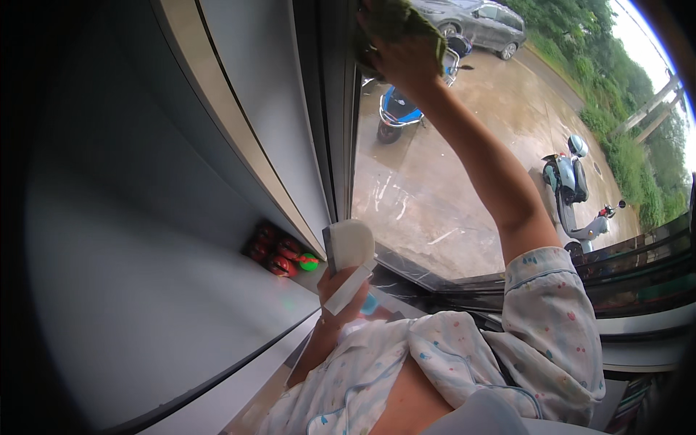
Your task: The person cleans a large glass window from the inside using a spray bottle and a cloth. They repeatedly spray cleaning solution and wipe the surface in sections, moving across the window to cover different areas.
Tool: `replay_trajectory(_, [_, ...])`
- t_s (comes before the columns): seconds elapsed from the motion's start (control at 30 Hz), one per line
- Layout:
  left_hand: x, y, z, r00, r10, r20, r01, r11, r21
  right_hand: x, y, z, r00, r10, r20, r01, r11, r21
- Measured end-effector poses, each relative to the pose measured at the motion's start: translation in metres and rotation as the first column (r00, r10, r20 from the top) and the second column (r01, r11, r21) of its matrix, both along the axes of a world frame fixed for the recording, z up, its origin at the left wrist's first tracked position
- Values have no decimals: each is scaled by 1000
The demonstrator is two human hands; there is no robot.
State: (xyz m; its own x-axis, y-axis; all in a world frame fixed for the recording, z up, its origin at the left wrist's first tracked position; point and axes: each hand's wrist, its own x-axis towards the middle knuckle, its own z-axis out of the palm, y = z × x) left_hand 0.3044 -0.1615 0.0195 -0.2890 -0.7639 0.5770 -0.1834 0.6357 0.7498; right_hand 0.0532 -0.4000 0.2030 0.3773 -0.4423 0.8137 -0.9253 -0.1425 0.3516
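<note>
High in the view, my right hand (pixel 405 62) is spread against a green cloth (pixel 405 27), pressing it near the upper part of the glass window (pixel 435 217) and its dark frame (pixel 348 109). The arm stretches up across the glass. Lower down, near the foot of the frame, my left hand (pixel 345 293) is closed around a whitish plastic object (pixel 350 244) with a rounded top and a pale strip-like part across the fingers. Its exact kind cannot be told. Part of the cloth is cut off by the picture's top edge.
Grey-white panels (pixel 261 98) rise on the left. Several red, rounded objects (pixel 283 266) and a green ball-like one (pixel 309 262) lie in the corner beside my left hand. Beyond the glass stand a blue scooter (pixel 402 109), a pale scooter (pixel 568 185) and a grey car (pixel 489 24) on wet ground.
</note>
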Motion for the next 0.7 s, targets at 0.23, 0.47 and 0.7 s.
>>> replay_trajectory(0.23, [7, 0, -5, 991, -126, -47, 129, 989, 70, -5, -19, -22, 991, 114, -72, -129, 959, -254])
replay_trajectory(0.47, [-50, 14, 7, 947, -316, -53, 320, 944, 85, -95, 155, 9, 990, -138, 28, 140, 967, -212])
replay_trajectory(0.7, [-112, 34, 20, 868, -496, -30, 497, 863, 91, -245, 359, 37, 728, -670, 144, 677, 670, -305])
